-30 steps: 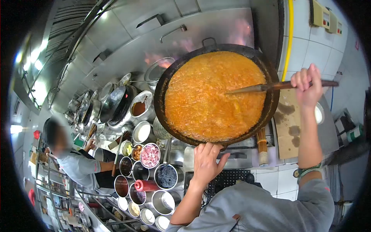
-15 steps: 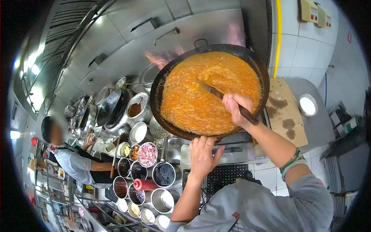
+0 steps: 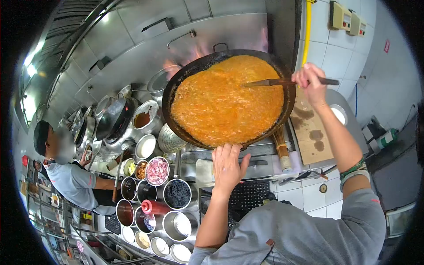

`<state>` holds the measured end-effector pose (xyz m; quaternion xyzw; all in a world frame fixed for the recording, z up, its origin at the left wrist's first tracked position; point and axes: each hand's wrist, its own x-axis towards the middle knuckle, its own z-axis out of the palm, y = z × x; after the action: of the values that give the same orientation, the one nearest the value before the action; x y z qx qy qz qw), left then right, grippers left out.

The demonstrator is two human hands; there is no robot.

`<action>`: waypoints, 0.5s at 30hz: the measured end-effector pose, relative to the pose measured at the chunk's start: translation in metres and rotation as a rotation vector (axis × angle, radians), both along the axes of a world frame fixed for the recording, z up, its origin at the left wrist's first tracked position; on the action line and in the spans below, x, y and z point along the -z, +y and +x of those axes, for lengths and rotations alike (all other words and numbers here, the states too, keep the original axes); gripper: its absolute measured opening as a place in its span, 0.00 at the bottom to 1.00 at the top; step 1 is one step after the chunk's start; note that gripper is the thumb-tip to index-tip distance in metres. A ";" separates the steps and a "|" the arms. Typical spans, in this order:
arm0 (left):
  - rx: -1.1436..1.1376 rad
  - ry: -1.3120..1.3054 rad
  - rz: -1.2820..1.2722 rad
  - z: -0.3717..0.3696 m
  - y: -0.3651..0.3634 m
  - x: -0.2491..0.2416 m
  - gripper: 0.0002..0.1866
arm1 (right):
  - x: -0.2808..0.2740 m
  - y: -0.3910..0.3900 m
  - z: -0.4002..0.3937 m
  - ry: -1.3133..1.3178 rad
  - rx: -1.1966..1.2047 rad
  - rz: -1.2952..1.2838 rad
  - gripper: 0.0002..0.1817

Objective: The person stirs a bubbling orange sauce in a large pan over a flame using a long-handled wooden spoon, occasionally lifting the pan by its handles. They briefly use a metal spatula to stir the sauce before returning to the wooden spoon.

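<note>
A big black wok [image 3: 173,122] holds a bubbling orange-brown stew [image 3: 225,104]. My right hand [image 3: 311,84] is closed round the wooden handle of a long stirring tool [image 3: 274,82]. The tool's head is sunk in the stew, so its shape is hidden. At the wok's near edge, my left hand [image 3: 229,165] has its fingers over the rim and its thumb out to the side. Beyond the wok's far side stands its loop handle [image 3: 220,46].
Flames [image 3: 196,54] rise behind the wok. To the left are a perforated strainer [image 3: 170,140], a bowl of raw meat [image 3: 157,171], a red squeeze bottle [image 3: 154,207] and several pots. A bamboo brush [image 3: 280,143] and stained cardboard [image 3: 311,132] lie right. A co-worker [image 3: 73,176] stands far left.
My right hand has swung up and to the right with the stirring tool, whose handle now lies nearly level. The bamboo brush has come into view. My left hand stays at the rim.
</note>
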<state>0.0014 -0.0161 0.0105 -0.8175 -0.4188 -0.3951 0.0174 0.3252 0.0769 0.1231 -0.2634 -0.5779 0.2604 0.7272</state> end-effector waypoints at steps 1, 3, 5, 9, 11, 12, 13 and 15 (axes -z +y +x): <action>-0.002 -0.002 0.004 0.000 0.000 0.000 0.19 | -0.010 -0.005 0.006 0.013 0.003 -0.020 0.21; -0.006 -0.001 0.003 0.000 -0.001 -0.001 0.19 | -0.031 -0.010 0.023 -0.037 -0.059 -0.031 0.21; -0.005 -0.003 0.002 0.001 0.000 -0.001 0.19 | -0.057 -0.019 0.030 -0.026 -0.087 -0.061 0.20; -0.004 -0.013 -0.003 0.001 0.000 0.000 0.18 | -0.103 -0.028 0.052 -0.056 -0.096 -0.127 0.20; -0.008 -0.008 -0.009 0.001 0.001 0.000 0.18 | -0.126 -0.031 0.063 -0.088 -0.107 -0.168 0.21; -0.010 0.000 -0.016 0.001 0.001 0.000 0.18 | -0.138 -0.032 0.068 -0.109 -0.115 -0.180 0.22; -0.013 0.008 -0.023 0.001 0.001 -0.001 0.18 | -0.149 -0.031 0.075 -0.126 -0.123 -0.195 0.22; -0.015 0.008 -0.018 0.002 0.001 -0.003 0.18 | -0.165 -0.024 0.092 -0.140 -0.123 -0.175 0.22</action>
<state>0.0029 -0.0155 0.0131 -0.8160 -0.4284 -0.3878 0.0147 0.4170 0.0524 0.2883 -0.3076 -0.6173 0.3350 0.6419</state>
